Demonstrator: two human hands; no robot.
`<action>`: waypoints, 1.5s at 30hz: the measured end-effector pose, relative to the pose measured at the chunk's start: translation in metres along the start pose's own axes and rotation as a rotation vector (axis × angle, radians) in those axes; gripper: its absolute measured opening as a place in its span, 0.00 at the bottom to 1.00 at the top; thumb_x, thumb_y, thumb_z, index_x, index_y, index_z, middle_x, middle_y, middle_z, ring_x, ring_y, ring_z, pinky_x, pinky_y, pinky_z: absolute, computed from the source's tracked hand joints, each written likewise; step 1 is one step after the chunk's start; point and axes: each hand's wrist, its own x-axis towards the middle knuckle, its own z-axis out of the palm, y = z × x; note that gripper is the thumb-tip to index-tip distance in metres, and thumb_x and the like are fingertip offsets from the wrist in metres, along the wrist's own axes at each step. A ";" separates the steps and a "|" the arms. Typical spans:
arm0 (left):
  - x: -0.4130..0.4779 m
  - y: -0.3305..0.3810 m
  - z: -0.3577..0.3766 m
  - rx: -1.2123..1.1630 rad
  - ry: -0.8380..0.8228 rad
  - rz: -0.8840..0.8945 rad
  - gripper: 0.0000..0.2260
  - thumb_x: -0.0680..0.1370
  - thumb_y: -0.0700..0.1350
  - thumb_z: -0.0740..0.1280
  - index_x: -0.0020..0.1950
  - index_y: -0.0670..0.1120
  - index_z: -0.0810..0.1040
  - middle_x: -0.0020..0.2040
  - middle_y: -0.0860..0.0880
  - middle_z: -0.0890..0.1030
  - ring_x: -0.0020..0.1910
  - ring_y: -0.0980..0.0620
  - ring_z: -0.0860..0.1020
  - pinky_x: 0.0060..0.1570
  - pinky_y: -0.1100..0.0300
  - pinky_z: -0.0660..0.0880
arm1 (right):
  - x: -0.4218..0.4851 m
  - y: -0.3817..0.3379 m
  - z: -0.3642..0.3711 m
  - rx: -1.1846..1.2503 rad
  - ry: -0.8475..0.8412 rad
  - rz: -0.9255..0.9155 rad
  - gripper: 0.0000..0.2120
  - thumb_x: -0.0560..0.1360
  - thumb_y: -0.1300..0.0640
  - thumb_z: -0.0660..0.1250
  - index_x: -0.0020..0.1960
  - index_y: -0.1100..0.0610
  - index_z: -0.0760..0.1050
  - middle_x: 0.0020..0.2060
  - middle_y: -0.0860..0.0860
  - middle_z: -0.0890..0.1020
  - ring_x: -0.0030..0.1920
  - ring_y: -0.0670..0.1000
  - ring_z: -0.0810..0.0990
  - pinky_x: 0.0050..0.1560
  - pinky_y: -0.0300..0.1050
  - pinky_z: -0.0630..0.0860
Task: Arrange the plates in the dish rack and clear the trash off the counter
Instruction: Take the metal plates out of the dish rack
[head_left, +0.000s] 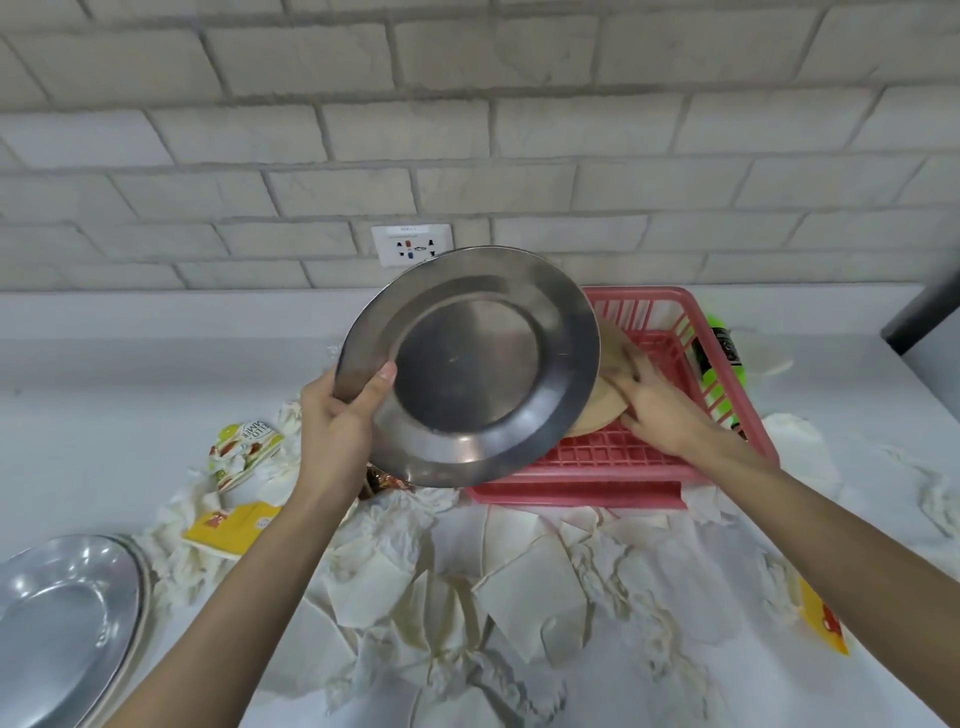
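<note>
Above the paper-strewn white table (104, 395), the left hand (337, 421) clamps its fingers on the rim of a steel plate (467, 364) held over the left edge of the pink rack (582, 491), while the right hand (660, 410) rests straight fingers on a tan plate (602, 410) inside it.

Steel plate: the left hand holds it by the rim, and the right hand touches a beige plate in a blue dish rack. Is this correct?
Not quite: the head view shows the dish rack is pink, not blue. The left hand holds the steel plate by its rim, and the right hand touches the beige plate in it.
</note>
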 end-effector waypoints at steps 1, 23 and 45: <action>0.000 -0.001 -0.002 -0.034 0.017 -0.050 0.05 0.79 0.40 0.69 0.52 0.40 0.83 0.40 0.52 0.86 0.42 0.53 0.83 0.40 0.62 0.77 | -0.001 -0.001 0.000 0.006 -0.011 0.005 0.37 0.71 0.65 0.70 0.77 0.53 0.63 0.77 0.64 0.52 0.51 0.66 0.80 0.33 0.40 0.71; -0.026 -0.045 -0.127 -0.183 0.235 -0.514 0.12 0.76 0.38 0.70 0.59 0.44 0.81 0.48 0.46 0.86 0.45 0.48 0.85 0.41 0.57 0.79 | -0.019 -0.227 -0.047 1.136 0.055 0.074 0.15 0.80 0.59 0.65 0.64 0.46 0.74 0.51 0.41 0.85 0.52 0.45 0.83 0.56 0.47 0.78; -0.058 -0.097 -0.451 0.334 0.234 -0.329 0.28 0.67 0.47 0.65 0.68 0.52 0.73 0.76 0.62 0.62 0.58 0.79 0.68 0.54 0.71 0.67 | -0.030 -0.549 0.080 0.896 -0.343 0.096 0.33 0.79 0.58 0.64 0.78 0.48 0.52 0.62 0.41 0.71 0.61 0.42 0.70 0.57 0.35 0.64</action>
